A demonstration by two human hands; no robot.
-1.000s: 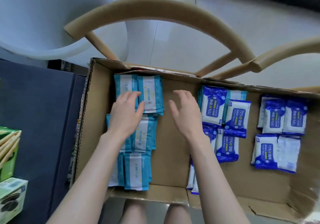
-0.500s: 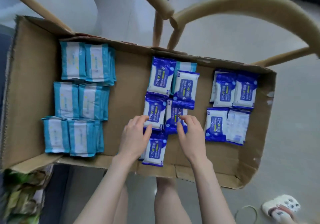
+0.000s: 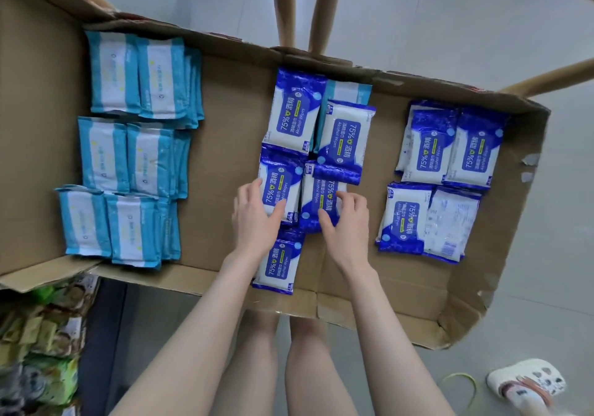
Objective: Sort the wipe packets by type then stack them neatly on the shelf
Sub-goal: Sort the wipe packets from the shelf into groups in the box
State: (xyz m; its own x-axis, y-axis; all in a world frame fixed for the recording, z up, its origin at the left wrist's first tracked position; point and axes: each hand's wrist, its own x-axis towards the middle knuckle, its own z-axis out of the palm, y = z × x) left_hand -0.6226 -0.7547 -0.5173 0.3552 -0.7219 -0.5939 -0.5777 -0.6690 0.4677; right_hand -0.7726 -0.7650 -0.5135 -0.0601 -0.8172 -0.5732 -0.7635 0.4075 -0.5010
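Note:
A flat cardboard box holds wipe packets in three groups. Light blue packets lie in neat stacks at the left. Dark blue alcohol wipe packets sit loosely in the middle, and a tidier set of dark blue packets lies at the right. My left hand grips one middle dark blue packet, thumb over its near corner. My right hand holds the neighbouring dark blue packet, fingers and thumb curled over its near end. Another dark blue packet lies partly under my left wrist.
Wooden chair legs and a curved armrest stand behind the box on a pale floor. Green packages are piled at the lower left. My bare legs show below the box, and a slippered foot is at the lower right.
The view swung right. Both hands left the light blue stacks and the box's middle, came over to the middle dark blue packets, and now hold one each.

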